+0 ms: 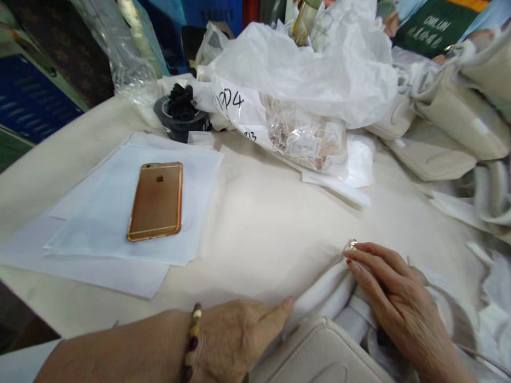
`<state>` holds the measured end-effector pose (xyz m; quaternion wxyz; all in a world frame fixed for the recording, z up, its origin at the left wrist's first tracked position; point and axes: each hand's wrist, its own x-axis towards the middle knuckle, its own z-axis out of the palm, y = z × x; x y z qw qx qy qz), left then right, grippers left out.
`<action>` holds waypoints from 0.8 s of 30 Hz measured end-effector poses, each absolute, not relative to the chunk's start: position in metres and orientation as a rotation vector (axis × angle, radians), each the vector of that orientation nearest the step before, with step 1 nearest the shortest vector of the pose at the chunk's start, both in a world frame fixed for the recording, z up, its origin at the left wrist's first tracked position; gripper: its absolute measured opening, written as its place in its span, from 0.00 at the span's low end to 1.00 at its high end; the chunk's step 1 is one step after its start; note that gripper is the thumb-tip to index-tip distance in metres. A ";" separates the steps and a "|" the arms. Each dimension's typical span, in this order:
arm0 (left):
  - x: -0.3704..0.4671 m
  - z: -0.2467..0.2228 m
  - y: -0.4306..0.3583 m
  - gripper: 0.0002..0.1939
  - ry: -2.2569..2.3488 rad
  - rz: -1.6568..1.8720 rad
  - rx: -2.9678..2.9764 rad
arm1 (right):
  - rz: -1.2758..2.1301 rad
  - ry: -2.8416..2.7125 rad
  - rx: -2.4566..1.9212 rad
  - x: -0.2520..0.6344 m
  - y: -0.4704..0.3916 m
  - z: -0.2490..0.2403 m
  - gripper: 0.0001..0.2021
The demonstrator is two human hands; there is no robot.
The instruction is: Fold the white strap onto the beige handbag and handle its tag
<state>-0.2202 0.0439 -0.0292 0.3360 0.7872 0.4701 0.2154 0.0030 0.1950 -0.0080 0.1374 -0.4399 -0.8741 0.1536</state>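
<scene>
A cream leather bag (319,356) lies at the bottom middle, cut off by the frame's lower edge. My left hand (247,332), with a beaded bracelet at the wrist, rests against the bag's left side; its thumb points right and its other fingers are hidden. On the right, my right hand (399,298) has its fingers closed on a pale strap (331,284) near a small gold metal fitting (352,244). White wrapping lies around the bag beneath my right hand.
A gold phone (156,202) lies on white sheets (99,223) at the left. Behind are a black tape roll (175,125), white plastic bags (295,69) and a clear packet (305,135). Several cream bags (463,106) fill the right. A person in a green apron (435,26) is at the far right.
</scene>
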 end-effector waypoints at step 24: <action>-0.203 -0.027 0.064 0.08 1.304 0.756 1.864 | 0.444 -2.519 -1.279 -0.007 0.191 -0.004 0.16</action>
